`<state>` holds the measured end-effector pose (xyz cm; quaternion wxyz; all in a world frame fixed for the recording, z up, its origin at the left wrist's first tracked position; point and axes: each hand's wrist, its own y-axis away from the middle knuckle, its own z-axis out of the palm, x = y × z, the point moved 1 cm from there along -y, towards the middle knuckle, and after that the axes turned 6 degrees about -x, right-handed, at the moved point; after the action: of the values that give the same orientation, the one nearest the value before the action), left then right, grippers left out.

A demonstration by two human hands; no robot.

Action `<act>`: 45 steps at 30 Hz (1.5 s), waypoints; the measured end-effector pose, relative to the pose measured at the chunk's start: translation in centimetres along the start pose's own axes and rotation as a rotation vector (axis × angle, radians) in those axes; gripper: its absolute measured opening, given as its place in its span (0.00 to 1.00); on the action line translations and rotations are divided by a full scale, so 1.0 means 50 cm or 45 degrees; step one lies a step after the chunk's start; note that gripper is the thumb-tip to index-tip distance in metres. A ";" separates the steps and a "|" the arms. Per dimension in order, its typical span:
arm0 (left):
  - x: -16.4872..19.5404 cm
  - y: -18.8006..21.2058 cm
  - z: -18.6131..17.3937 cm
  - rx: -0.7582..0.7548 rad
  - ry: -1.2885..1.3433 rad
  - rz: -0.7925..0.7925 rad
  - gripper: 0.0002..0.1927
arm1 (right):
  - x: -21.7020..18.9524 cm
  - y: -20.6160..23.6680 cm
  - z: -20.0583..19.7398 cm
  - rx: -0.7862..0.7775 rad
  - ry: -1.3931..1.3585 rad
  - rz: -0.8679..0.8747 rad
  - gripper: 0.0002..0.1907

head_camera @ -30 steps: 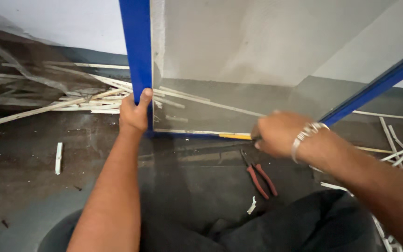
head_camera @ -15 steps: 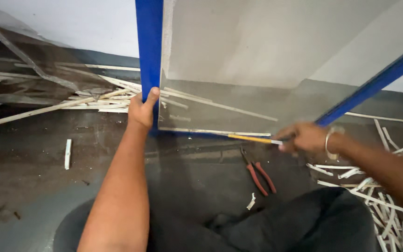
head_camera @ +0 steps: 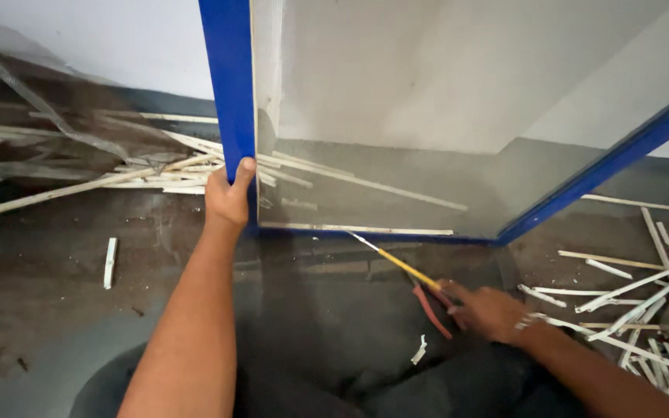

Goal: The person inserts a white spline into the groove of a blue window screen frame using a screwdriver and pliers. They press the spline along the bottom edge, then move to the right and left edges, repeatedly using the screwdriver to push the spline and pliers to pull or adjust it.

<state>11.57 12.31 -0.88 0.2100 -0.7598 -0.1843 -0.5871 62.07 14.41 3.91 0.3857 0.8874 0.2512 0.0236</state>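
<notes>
— What has the left hand (head_camera: 228, 195) got hold of?

— The upright side bar of the blue-painted frame with grey mesh screen (head_camera: 229, 85); the fingers are wrapped round the bar just above its lower corner, thumb lying up along the inner edge; the frame stands on the dark, dusty floor (head_camera: 56, 310), leaning away from the person.

— And the right hand (head_camera: 489, 311)?

— Low down, near the floor, to the right of the frame's bottom rail; it is closed round the near end of a thin tool with a yellow shaft (head_camera: 396, 262), whose pale metal tip points up towards the bottom rail and ends just short of it; how tight the grip is I cannot tell; a metal bracelet (head_camera: 526, 319) sits at the wrist.

— Anything beside that hand?

— A pair of red-handled pliers (head_camera: 430, 308) lies on the floor right against the fingers; whether the hand touches them is unclear.

— What else is about?

— Pale, thin wooden strips (head_camera: 629, 290) scattered to the right; a larger heap of the same strips (head_camera: 118, 174) behind the left hand along the wall; one short white piece (head_camera: 109, 262) lying alone on the left.
</notes>
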 end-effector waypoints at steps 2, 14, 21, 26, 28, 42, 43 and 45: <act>0.006 0.005 0.001 0.034 -0.024 0.047 0.36 | -0.036 0.053 -0.048 0.165 0.093 0.087 0.30; 0.040 0.033 0.010 0.211 -0.218 0.010 0.35 | -0.163 0.234 -0.298 0.138 0.308 0.453 0.25; 0.081 0.050 -0.002 0.211 -0.306 -0.124 0.34 | -0.189 0.218 -0.285 0.170 0.248 0.417 0.21; 0.098 0.057 -0.004 0.225 -0.268 -0.051 0.33 | -0.183 0.219 -0.284 0.136 0.193 0.443 0.20; 0.099 0.057 -0.004 0.227 -0.260 -0.044 0.34 | -0.182 0.221 -0.285 0.165 0.217 0.400 0.21; 0.240 0.131 0.067 0.506 -0.497 0.715 0.24 | -0.293 0.192 -0.389 0.944 -0.142 -0.032 0.23; 0.268 0.156 0.094 0.437 -0.579 0.796 0.26 | -0.305 0.189 -0.400 0.962 -0.187 -0.069 0.22; 0.323 0.214 0.168 0.222 -0.565 0.852 0.30 | -0.329 0.180 -0.412 0.991 -0.274 -0.144 0.21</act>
<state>27.98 8.32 11.79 0.4081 -0.8654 -0.0168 -0.2903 46.70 15.43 27.15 0.0458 0.9494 0.2479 -0.1875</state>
